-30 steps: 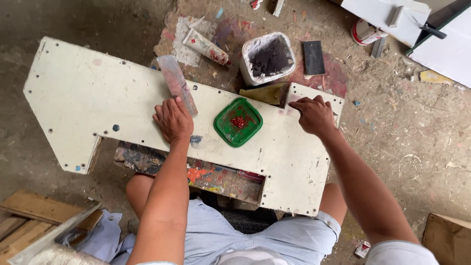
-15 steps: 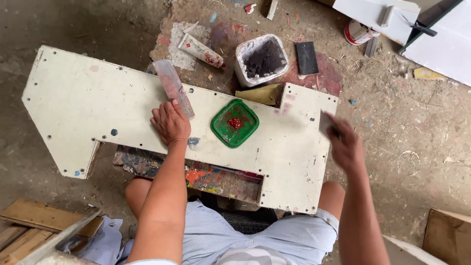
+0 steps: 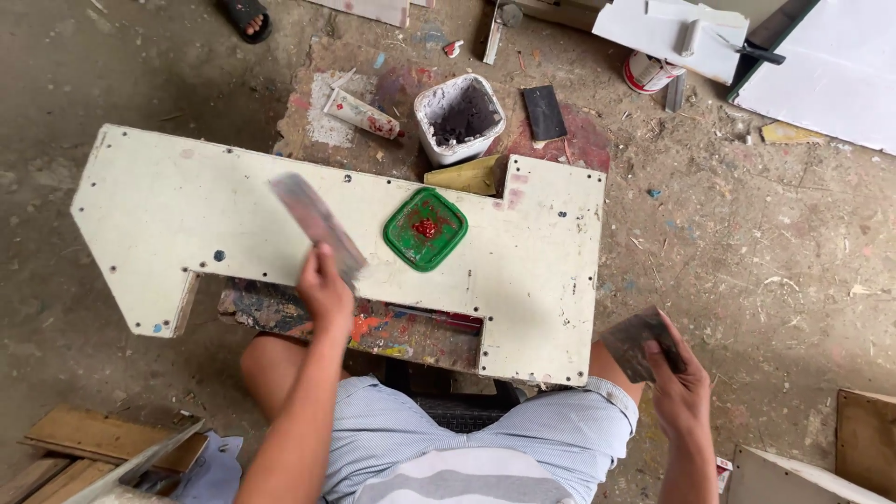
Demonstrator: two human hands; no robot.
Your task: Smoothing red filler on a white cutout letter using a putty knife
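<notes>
- So the left hand [image 3: 324, 285] is closed around the bottom end of a long flat scraper blade [image 3: 317, 227], fingers wrapped, blade blurry and angled up and to the left over the cream-white cut-out board [image 3: 233, 219].
- That scraper sits above the board's middle stretch, just left of the green square lid [image 3: 426, 229]; can't tell whether its far end actually touches the board.
- The right hand [image 3: 679, 392] is off the board, out past its lower right corner, pinching a small dark flat pad [image 3: 633, 342] between thumb and fingers. Pad looks like a worn grey rectangle, a bit blurred.
- The green lid lies flat on the board with a blob of red paste in its centre.
- Under the board's near edge there's a paint-smeared block [image 3: 373, 327], right above the person's knees and striped shorts.
- Just beyond the board's far edge: a white tub [image 3: 459, 117] with dark grey filler inside, a yellowish wedge [image 3: 467, 175] touching the edge, a squeezed tube [image 3: 362, 114] to the tub's left, and a black rectangular piece [image 3: 543, 112] to its right.
- Further past the board's far right corner, white panels [image 3: 831, 56] and a small tin [image 3: 644, 73] sit on the dusty floor.
</notes>
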